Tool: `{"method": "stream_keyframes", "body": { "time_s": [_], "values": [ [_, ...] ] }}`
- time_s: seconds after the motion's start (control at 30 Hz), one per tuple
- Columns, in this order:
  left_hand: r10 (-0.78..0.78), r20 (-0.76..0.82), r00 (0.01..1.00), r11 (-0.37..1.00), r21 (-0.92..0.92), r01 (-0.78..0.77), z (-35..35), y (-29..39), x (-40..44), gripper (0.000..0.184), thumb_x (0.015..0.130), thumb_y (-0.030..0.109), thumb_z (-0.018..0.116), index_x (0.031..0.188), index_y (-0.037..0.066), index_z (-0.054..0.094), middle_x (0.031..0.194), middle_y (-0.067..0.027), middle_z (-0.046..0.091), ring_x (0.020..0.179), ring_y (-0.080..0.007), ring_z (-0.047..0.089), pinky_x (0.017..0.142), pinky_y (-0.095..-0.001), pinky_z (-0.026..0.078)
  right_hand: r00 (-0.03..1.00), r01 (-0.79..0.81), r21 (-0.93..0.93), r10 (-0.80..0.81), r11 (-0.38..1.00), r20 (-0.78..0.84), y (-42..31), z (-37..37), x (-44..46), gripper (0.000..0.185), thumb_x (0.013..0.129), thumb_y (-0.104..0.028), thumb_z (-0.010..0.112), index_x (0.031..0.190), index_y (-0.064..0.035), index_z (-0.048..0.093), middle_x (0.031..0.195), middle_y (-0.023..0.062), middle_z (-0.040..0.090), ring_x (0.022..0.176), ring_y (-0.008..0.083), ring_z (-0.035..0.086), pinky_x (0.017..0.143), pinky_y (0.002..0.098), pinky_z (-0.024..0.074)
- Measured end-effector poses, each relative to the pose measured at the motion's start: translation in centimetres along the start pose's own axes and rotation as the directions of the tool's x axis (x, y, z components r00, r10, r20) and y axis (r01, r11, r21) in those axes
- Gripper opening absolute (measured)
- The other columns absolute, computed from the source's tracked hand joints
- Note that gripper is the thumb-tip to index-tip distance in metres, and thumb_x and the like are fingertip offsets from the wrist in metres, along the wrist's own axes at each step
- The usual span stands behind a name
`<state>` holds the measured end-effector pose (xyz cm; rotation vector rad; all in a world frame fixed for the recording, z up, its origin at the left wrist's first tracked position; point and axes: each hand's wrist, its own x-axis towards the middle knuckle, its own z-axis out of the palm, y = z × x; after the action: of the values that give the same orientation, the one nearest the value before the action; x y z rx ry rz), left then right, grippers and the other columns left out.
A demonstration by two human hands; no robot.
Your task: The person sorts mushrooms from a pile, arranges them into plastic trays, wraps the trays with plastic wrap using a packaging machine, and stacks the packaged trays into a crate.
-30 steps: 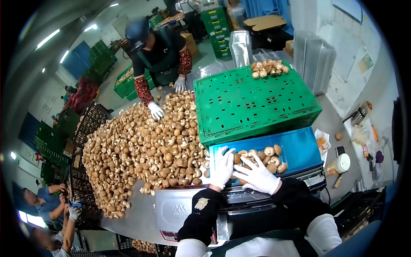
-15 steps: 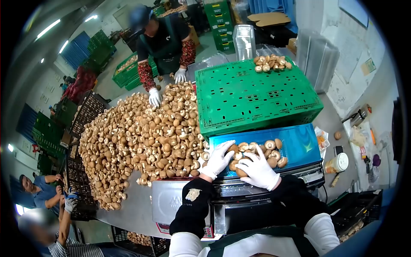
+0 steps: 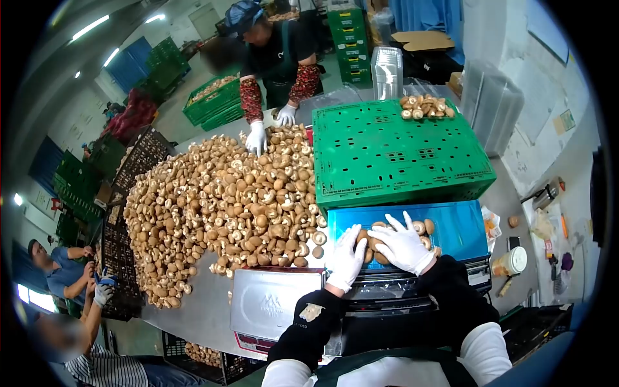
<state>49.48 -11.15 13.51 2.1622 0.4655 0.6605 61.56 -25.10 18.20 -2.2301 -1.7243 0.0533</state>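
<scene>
In white gloves, both my hands rest at a small pile of shiitake mushrooms [image 3: 375, 244] on a blue surface [image 3: 461, 227]. My left hand [image 3: 346, 259] stands along the pile's left side, fingers stretched out and touching mushrooms at its edge. Across the top of the pile lies my right hand [image 3: 406, 246], its fingers spread and covering part of it. Several mushrooms show between the hands and beyond my right fingers. Neither hand is closed around one.
A large heap of mushrooms [image 3: 219, 200] covers the table to the left, near a scale [image 3: 276, 303]. An upturned green crate [image 3: 400, 155] behind the blue surface bears more mushrooms [image 3: 425, 107]. A cup [image 3: 509, 262] stands right. Across the heap, a gloved co-worker [image 3: 277, 71] reaches in.
The view has shifted, moving the scene slightly right. My right hand has opened its fingers wider over the pile, and my left has slid down along its side. The co-worker's hands have moved.
</scene>
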Motion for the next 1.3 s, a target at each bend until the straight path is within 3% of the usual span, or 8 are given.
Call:
{"method": "stream_keyframes", "body": {
  "time_s": [0.2,0.3,0.43,0.83,0.93,1.0,1.13,1.3],
  "values": [
    [0.063,0.079,0.995,0.975,0.206,-0.078,-1.0,0.2,-0.2,0.047,0.089,0.014,0.052,0.132,0.0,0.041,0.131,-0.0259,0.045,0.123,-0.044,0.04,0.105,-0.0427,0.031,1.0,0.01,0.0,-0.01,1.0,-0.02,-0.4,-0.1,-0.1,0.042,0.09,-0.031,0.048,0.127,-0.0119,0.05,0.134,0.0082,0.047,0.127,0.0291,0.04,0.107,0.0541,0.0204],
    [0.111,0.143,0.984,0.993,0.028,-0.116,-1.0,-1.3,0.3,0.051,0.09,0.018,0.052,0.135,0.0,0.037,0.133,-0.0305,0.04,0.126,-0.0451,0.035,0.106,-0.0437,0.029,0.99,-0.056,0.323,0.094,0.945,-0.105,0.5,-3.5,-0.4,0.04,0.09,-0.024,0.047,0.126,-0.0098,0.05,0.133,0.0096,0.048,0.125,0.0263,0.042,0.106,0.0511,0.0224],
    [0.14,0.117,0.983,0.986,0.075,-0.15,-1.8,1.7,0.7,0.056,0.088,0.024,0.056,0.136,0.003,0.038,0.137,-0.0322,0.032,0.128,-0.0458,0.032,0.105,-0.0462,0.028,0.921,-0.102,0.335,0.216,0.937,-0.324,4.4,-5.2,-3.0,0.026,0.086,-0.014,0.052,0.109,-0.0043,0.06,0.111,0.0146,0.06,0.106,0.0326,0.053,0.094,0.0398,0.0402],
    [0.12,0.214,0.97,0.931,0.316,-0.185,0.6,2.4,-0.2,0.056,0.085,0.026,0.057,0.134,0.006,0.041,0.134,-0.0325,0.033,0.121,-0.046,0.037,0.101,-0.0457,0.032,0.901,-0.432,0.214,0.411,0.876,0.136,5.3,-2.0,-6.0,0.056,0.09,-0.038,0.046,0.139,-0.0119,0.036,0.147,0.0194,0.024,0.137,0.0355,0.02,0.109,0.0555,0.0082],
    [0.123,0.199,0.972,0.967,0.198,-0.163,-0.3,1.7,0.4,0.053,0.089,0.017,0.048,0.138,0.0,0.033,0.141,-0.0343,0.022,0.13,-0.0449,0.028,0.108,-0.0411,0.024,0.935,-0.298,0.09,0.31,0.95,-0.175,4.8,-2.8,-5.3,0.054,0.08,-0.036,0.06,0.127,-0.0143,0.05,0.132,0.0106,0.047,0.125,0.0294,0.039,0.107,0.0564,0.0141],
    [0.15,0.103,0.983,0.98,0.115,-0.162,-0.6,1.6,1.3,0.05,0.09,0.021,0.047,0.137,0.008,0.039,0.139,-0.0271,0.034,0.129,-0.0413,0.032,0.108,-0.0446,0.023,0.95,-0.182,0.114,0.205,0.977,-0.237,3.7,-3.2,-4.4,0.052,0.074,-0.034,0.065,0.122,-0.0164,0.054,0.118,0.0046,0.055,0.113,0.0249,0.047,0.106,0.0557,0.0172],
    [0.181,0.261,0.948,0.938,0.243,-0.246,-0.5,2.1,3.5,0.049,0.092,0.023,0.046,0.134,0.0,0.039,0.138,-0.021,0.039,0.131,-0.0387,0.031,0.108,-0.0431,0.024,0.994,-0.089,-0.039,0.086,0.995,-0.068,4.3,-2.0,-2.5,0.036,0.077,-0.031,0.063,0.109,-0.0168,0.059,0.105,0.0028,0.059,0.104,0.0222,0.051,0.107,0.0551,0.017],
    [0.118,0.333,0.936,0.896,0.371,-0.244,0.6,1.7,2.9,0.048,0.091,0.029,0.049,0.131,0.002,0.045,0.136,-0.0173,0.044,0.131,-0.0364,0.033,0.108,-0.0428,0.025,0.986,-0.157,0.378,0.167,0.912,0.008,4.7,-3.9,-1.7,0.021,0.078,-0.026,0.059,0.094,-0.0148,0.064,0.088,0.0022,0.063,0.091,0.0229,0.055,0.093,0.0434,0.0333]
  ]
}}
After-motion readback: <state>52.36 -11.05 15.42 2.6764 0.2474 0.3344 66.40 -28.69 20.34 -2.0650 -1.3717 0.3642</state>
